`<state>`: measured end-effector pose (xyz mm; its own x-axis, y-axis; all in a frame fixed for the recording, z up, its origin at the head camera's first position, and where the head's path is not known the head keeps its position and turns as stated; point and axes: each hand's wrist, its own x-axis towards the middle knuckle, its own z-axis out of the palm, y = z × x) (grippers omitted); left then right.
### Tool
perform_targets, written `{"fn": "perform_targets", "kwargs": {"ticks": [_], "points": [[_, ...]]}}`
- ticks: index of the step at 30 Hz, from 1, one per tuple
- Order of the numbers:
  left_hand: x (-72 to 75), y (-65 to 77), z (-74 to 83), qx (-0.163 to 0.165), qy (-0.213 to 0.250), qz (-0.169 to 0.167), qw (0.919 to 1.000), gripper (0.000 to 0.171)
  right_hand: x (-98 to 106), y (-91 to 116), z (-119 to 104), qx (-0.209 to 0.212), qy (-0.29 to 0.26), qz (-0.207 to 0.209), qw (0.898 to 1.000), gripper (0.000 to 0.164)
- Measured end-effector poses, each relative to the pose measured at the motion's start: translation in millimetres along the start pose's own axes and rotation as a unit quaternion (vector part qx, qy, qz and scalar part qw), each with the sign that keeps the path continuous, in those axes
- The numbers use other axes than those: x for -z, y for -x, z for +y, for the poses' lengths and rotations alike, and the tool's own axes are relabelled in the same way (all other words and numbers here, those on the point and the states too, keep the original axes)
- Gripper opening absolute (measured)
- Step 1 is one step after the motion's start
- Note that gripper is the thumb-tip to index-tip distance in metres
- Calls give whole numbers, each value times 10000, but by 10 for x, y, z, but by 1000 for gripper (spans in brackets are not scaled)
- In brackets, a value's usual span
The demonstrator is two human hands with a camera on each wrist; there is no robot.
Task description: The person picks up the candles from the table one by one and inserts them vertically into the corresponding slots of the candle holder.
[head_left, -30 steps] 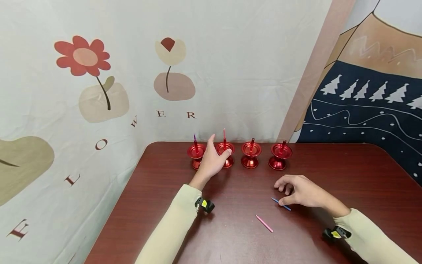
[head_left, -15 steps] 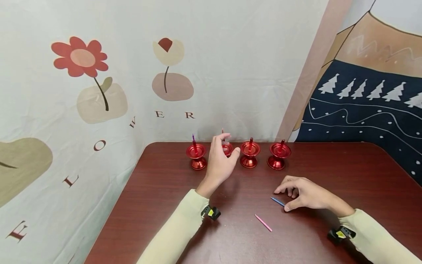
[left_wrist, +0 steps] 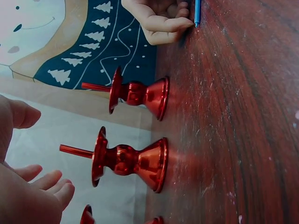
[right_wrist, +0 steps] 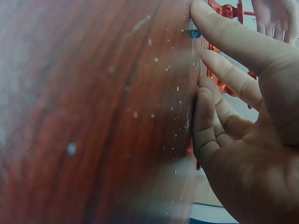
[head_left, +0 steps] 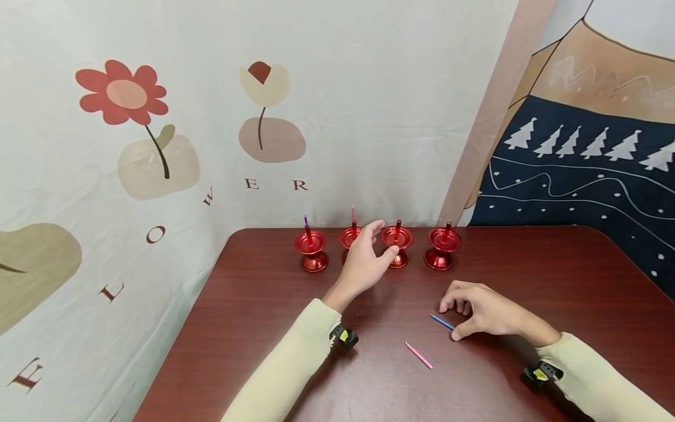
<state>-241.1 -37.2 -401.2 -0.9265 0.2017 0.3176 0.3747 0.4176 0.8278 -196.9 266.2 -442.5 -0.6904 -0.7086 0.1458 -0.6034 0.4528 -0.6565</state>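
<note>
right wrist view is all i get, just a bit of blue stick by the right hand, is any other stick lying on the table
Observer: Yes, the head view shows a pink stick lying on the table, nearer the person than the blue stick.
Operator: ok, and the red holders are mostly blocked for me, what stands in the leftmost one
Observer: By the head view, a purple stick stands in the leftmost holder.

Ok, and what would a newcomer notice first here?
Probably the four shiny red holders along the table's far edge, with the left hand by the middle two. Then the big red flower, upper left on the backdrop. Nearer, the right hand is at a blue stick.
</note>
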Motion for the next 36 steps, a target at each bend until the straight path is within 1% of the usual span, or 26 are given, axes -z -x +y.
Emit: {"fn": "perform_targets", "kwargs": {"ticks": [3, 6, 8, 13, 15, 17, 20, 23, 30, 36], "points": [[-52, -52, -14, 185, -190, -160, 9995, 69, -3, -4, 4, -89, 16, -32, 10000, 37], [-122, -126, -78, 315, -328, -297, 9985, 74, -7, -11, 10, -195, -19, -47, 9998, 36], [-227, -219, -274, 261, -514, -297, 9979, 78, -10, -15, 11, -265, -47, -47, 9996, 36], [-473, -426, -698, 202, -795, -219, 9964, 86, -12, -24, -3, -434, -77, -29, 9990, 35], [-507, -451, -720, 252, -773, -201, 9965, 86, -14, -27, -13, -454, -83, -22, 9989, 35], [-530, -470, -748, 210, -777, -178, 9966, 87, -15, -33, -26, -426, -77, -10, 9991, 34], [-529, -471, -744, 195, -713, -200, 9971, 88, -13, -41, -36, -489, -62, -20, 9988, 34], [-503, -460, -713, 226, -611, -259, 9975, 88, -6, -52, -48, -623, -19, -47, 9980, 34], [-466, -442, -635, 570, -425, -502, 9962, 89, -4, -74, -85, -869, 9, -130, 9961, 26], [-433, -398, -515, 657, -249, -504, 9963, 89, -2, -86, -100, -793, 46, -275, 9965, 21]]}}
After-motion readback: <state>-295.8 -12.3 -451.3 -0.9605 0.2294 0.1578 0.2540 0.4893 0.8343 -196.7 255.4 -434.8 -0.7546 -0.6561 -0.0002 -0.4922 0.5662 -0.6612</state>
